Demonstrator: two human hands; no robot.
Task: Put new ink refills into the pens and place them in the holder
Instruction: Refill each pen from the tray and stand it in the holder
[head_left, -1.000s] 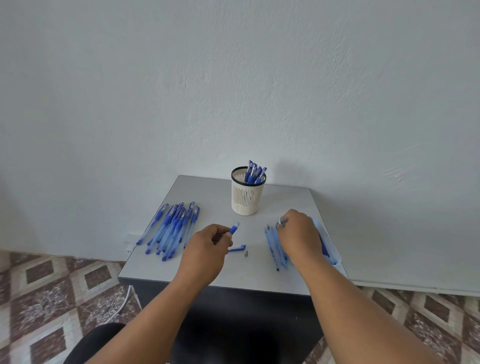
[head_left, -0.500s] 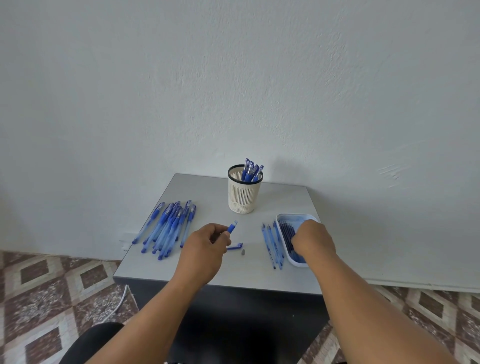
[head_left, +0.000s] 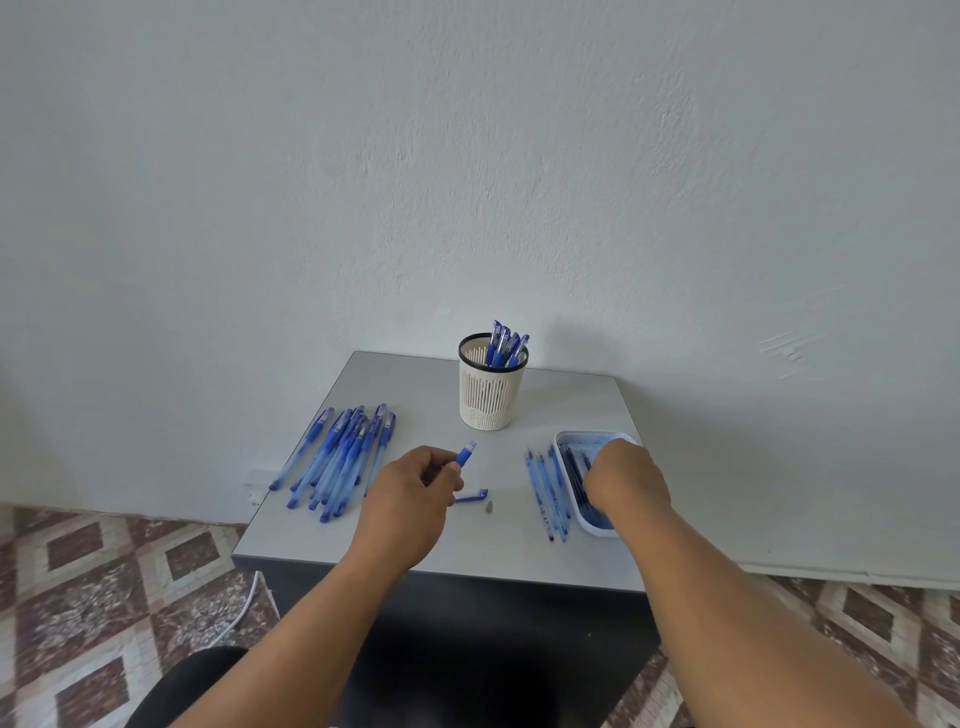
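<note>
My left hand (head_left: 410, 499) grips a blue pen barrel (head_left: 465, 453) over the middle of the grey table (head_left: 415, 540), its open end pointing up and away. My right hand (head_left: 626, 478) reaches into a white tray (head_left: 597, 527) of dark refills (head_left: 574, 465) at the right; its fingertips are hidden, so I cannot tell whether it holds one. A cream mesh holder (head_left: 488, 395) at the back holds several blue pens (head_left: 506, 348). A blue pen cap (head_left: 471, 497) and a small metal tip (head_left: 489, 505) lie on the table between my hands.
Several blue pens (head_left: 337, 457) lie in a heap at the table's left. A few pale blue refills (head_left: 545, 488) lie just left of the tray. A white wall stands behind the table. A white cable (head_left: 244, 603) runs over the patterned tiled floor at the left.
My right hand has moved right from the loose refills to the tray, which now shows. My left hand has kept hold of the barrel with little movement.
</note>
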